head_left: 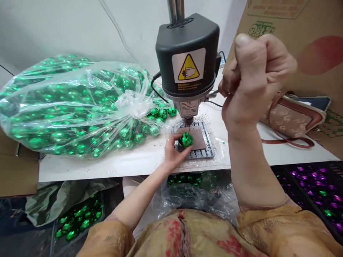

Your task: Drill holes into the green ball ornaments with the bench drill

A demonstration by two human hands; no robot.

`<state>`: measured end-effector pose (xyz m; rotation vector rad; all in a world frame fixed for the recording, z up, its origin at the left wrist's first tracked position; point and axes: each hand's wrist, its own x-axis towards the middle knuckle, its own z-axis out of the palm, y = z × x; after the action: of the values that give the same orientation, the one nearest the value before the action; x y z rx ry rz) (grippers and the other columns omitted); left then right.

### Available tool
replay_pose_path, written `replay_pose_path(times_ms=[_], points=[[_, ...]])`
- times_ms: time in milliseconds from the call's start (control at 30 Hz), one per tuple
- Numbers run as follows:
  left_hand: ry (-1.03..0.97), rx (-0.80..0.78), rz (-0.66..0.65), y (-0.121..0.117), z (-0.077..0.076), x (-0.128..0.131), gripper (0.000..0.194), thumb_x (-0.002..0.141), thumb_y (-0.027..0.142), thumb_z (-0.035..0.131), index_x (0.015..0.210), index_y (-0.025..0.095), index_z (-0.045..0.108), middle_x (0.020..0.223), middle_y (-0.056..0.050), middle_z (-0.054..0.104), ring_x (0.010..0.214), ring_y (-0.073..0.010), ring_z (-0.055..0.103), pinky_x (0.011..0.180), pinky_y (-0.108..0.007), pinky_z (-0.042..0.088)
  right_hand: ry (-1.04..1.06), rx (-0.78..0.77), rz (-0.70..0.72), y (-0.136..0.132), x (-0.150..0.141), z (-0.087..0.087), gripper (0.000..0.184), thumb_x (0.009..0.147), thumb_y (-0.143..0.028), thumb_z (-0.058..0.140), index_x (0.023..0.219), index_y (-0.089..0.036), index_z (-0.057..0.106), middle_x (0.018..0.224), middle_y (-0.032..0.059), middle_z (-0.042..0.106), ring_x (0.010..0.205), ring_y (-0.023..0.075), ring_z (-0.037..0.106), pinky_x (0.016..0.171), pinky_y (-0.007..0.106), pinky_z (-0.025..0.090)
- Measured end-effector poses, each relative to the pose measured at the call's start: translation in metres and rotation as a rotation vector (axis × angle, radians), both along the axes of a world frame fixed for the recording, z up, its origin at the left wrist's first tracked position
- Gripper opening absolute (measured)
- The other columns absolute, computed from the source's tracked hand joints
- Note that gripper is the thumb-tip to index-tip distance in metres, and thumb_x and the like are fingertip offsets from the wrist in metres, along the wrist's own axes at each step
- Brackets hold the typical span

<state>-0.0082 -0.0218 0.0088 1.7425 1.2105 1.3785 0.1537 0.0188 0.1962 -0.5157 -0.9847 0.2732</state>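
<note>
A shiny green faceted ball (187, 140) is gripped in my left hand (173, 151), thumb and fingers around its sides. It sits over the slotted metal base plate (207, 153) of a small drill press (187, 57), where a brown board (198, 137) lies. The thin drill bit (189, 127) points down at the top of the ball; whether they touch I cannot tell. My right hand (254, 75) is raised in a fist beside the drill head, closed on its feed lever (214, 93), which is mostly hidden by the fingers.
A large clear bag of green balls (80, 103) fills the table's left side. A patterned handbag (297, 116) and a cardboard box (284, 21) stand at right. Below the table are a container of green balls (80, 217) and a crate with purple balls (318, 189).
</note>
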Motion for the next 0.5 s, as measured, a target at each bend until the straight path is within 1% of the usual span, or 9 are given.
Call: replay_pose_path(times_ms=[33, 67, 167, 200, 267, 300, 367, 433, 500], points=[[0.051, 0.064, -0.003, -0.013, -0.001, 0.000, 0.045, 0.076, 0.037, 0.085, 0.113, 0.023, 0.062, 0.117, -0.011, 0.068, 0.113, -0.0288, 0.065, 0.099, -0.045, 0.052, -0.009, -0.003, 0.002, 0.001, 0.001, 0.002, 0.041, 0.087, -0.021, 0.059, 0.057, -0.025, 0.030, 0.045, -0.0078, 0.031, 0.041, 0.0068, 0.029, 0.045, 0.028, 0.028], [0.115, 0.136, -0.059, -0.027, -0.004, 0.000, 0.045, 0.077, 0.037, 0.084, 0.114, 0.024, 0.062, 0.118, -0.012, 0.068, 0.114, -0.0293, 0.065, 0.096, -0.044, 0.053, -0.012, 0.001, 0.005, 0.002, 0.002, 0.003, 0.041, 0.087, -0.021, 0.059, 0.057, -0.025, 0.031, 0.046, -0.0078, 0.031, 0.040, 0.0075, 0.029, 0.045, 0.029, 0.028], [0.379, 0.366, -0.389, -0.072, -0.020, 0.004, 0.040, 0.081, 0.039, 0.080, 0.116, 0.027, 0.063, 0.121, -0.013, 0.069, 0.105, -0.0275, 0.068, 0.086, -0.041, 0.055, -0.010, 0.023, 0.038, 0.003, 0.003, -0.001, 0.039, 0.087, -0.023, 0.061, 0.059, -0.026, 0.035, 0.046, -0.0076, 0.035, 0.040, 0.0085, 0.029, 0.044, 0.030, 0.026], [0.466, 0.421, -0.471, -0.083, -0.025, 0.006, 0.038, 0.083, 0.041, 0.078, 0.116, 0.028, 0.064, 0.121, -0.012, 0.070, 0.101, -0.0263, 0.069, 0.084, -0.040, 0.056, -0.003, 0.037, 0.046, 0.003, 0.003, -0.002, 0.038, 0.087, -0.023, 0.062, 0.059, -0.025, 0.036, 0.046, -0.0076, 0.036, 0.039, 0.0082, 0.030, 0.044, 0.030, 0.025], [0.569, 0.495, -0.531, -0.092, -0.032, 0.007, 0.039, 0.087, 0.047, 0.073, 0.119, 0.029, 0.063, 0.120, -0.012, 0.070, 0.100, -0.0253, 0.069, 0.085, -0.040, 0.056, 0.017, 0.057, 0.048, 0.002, 0.003, -0.004, 0.038, 0.087, -0.023, 0.062, 0.059, -0.024, 0.036, 0.045, -0.0079, 0.036, 0.039, 0.0069, 0.031, 0.044, 0.028, 0.024], [0.575, 0.523, -0.515, -0.089, -0.033, 0.006, 0.042, 0.087, 0.050, 0.072, 0.122, 0.028, 0.061, 0.121, -0.011, 0.070, 0.103, -0.0255, 0.068, 0.087, -0.041, 0.057, 0.017, 0.056, 0.047, 0.001, 0.003, -0.004, 0.039, 0.088, -0.023, 0.061, 0.059, -0.024, 0.035, 0.045, -0.0083, 0.036, 0.039, 0.0060, 0.031, 0.045, 0.027, 0.024], [0.531, 0.562, -0.394, -0.064, -0.026, -0.002, 0.042, 0.091, 0.050, 0.068, 0.123, 0.024, 0.058, 0.120, -0.011, 0.070, 0.109, -0.0260, 0.066, 0.092, -0.043, 0.056, 0.011, 0.028, 0.048, 0.000, 0.003, -0.004, 0.039, 0.089, -0.024, 0.059, 0.060, -0.023, 0.034, 0.046, -0.0090, 0.035, 0.040, 0.0046, 0.032, 0.045, 0.024, 0.025], [0.515, 0.506, -0.155, -0.021, -0.011, -0.017, 0.025, 0.098, 0.035, 0.060, 0.119, 0.021, 0.057, 0.115, -0.010, 0.070, 0.110, -0.0253, 0.065, 0.094, -0.045, 0.055, -0.002, 0.004, 0.052, 0.000, 0.004, -0.003, 0.040, 0.090, -0.025, 0.059, 0.060, -0.022, 0.033, 0.047, -0.0095, 0.036, 0.041, 0.0041, 0.032, 0.044, 0.023, 0.025], [0.612, 0.306, 0.150, 0.034, 0.008, -0.034, 0.014, 0.100, 0.019, 0.051, 0.112, 0.018, 0.057, 0.111, -0.011, 0.068, 0.107, -0.0247, 0.063, 0.097, -0.046, 0.051, 0.002, 0.004, 0.059, 0.000, 0.004, -0.003, 0.041, 0.089, -0.027, 0.061, 0.059, -0.022, 0.033, 0.046, -0.0097, 0.036, 0.040, 0.0043, 0.032, 0.043, 0.024, 0.025]])
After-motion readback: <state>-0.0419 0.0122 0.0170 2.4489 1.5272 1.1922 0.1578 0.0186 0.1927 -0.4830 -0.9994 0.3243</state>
